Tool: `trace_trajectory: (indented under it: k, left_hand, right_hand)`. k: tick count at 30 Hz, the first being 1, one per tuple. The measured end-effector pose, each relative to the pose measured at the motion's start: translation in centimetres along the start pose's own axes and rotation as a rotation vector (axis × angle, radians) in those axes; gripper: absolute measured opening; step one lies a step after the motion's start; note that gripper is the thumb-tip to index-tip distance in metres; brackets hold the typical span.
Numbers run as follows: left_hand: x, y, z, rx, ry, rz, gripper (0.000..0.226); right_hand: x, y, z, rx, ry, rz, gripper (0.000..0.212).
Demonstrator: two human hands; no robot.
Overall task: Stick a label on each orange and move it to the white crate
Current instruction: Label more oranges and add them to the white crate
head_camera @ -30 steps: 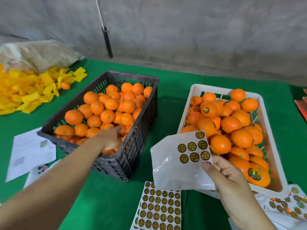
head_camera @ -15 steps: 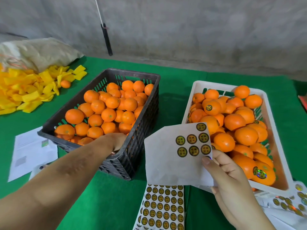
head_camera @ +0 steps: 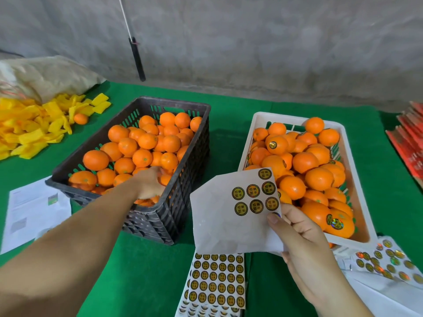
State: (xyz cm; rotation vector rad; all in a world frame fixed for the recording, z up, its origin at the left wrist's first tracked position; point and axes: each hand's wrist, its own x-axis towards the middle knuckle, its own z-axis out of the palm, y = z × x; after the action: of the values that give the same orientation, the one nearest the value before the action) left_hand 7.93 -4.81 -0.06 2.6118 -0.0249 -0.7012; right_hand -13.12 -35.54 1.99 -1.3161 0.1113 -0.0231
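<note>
Our left hand (head_camera: 148,184) reaches into the black crate (head_camera: 183,202), its grip on the oranges (head_camera: 146,140) hidden; our right hand (head_camera: 295,234), nearer the white crate (head_camera: 258,143), pinches the label sheet (head_camera: 229,220).

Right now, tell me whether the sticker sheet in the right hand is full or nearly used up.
Nearly used up. The sticker sheet held by the right hand shows seven round labels near its top right corner; the rest is bare backing.

A pile of yellow wrappers (head_camera: 34,124) is spread along the left edge of the green-covered bench (head_camera: 229,120), with a pale sack (head_camera: 45,76) lying behind it at the far left corner. A printed white sheet (head_camera: 34,209) is laid flat near the left edge. Red packets (head_camera: 409,143) are stacked at the right edge. A dark rod (head_camera: 137,58) is leaned against the grey wall (head_camera: 274,42).
</note>
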Motion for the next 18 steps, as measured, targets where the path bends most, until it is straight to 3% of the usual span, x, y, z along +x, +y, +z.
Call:
trace_trajectory:
  k: [4,5,7,9,11,13,15,18]
  left_hand:
    - [-3.7,0.1,-1.8,-0.544,0.451,0.195,0.040]
    - [-5.3,1.0,-1.7,-0.765,0.442,0.254,0.050]
    - [-8.1,2.7,-0.2,-1.127,0.261,0.452,0.076]
    - [-10.7,4.5,2.0,-1.285,0.045,0.555,0.109]
    - [-13.0,6.6,3.8,-1.280,-0.137,0.547,0.125]
    - [-15.0,7.8,5.4,-1.146,-0.262,0.572,0.102]
    - [-16.8,8.5,6.2,-1.055,-0.218,0.558,0.083]
    - [-18.1,9.2,7.0,-0.960,-0.064,0.530,0.078]
  right_hand:
    - [-0.3,-0.4,-1.1,-0.117,0.004,-0.033,0.032]
    - [-0.3,-0.5,-1.4,-0.147,-0.015,-0.045,0.033]
    - [-0.3,-0.7,-1.8,-0.215,-0.094,-0.054,0.032]
    - [-0.4,-1.1,-2.2,-0.264,-0.167,-0.060,0.033]
    - [-0.5,-1.6,-2.4,-0.293,-0.227,-0.081,0.035]
    - [-0.7,-2.0,-2.5,-0.346,-0.276,-0.109,0.038]
    - [-0.9,-1.9,-2.5,-0.404,-0.235,-0.170,0.038]
    - [-1.4,-1.7,-2.5,-0.784,0.088,-0.414,0.033]
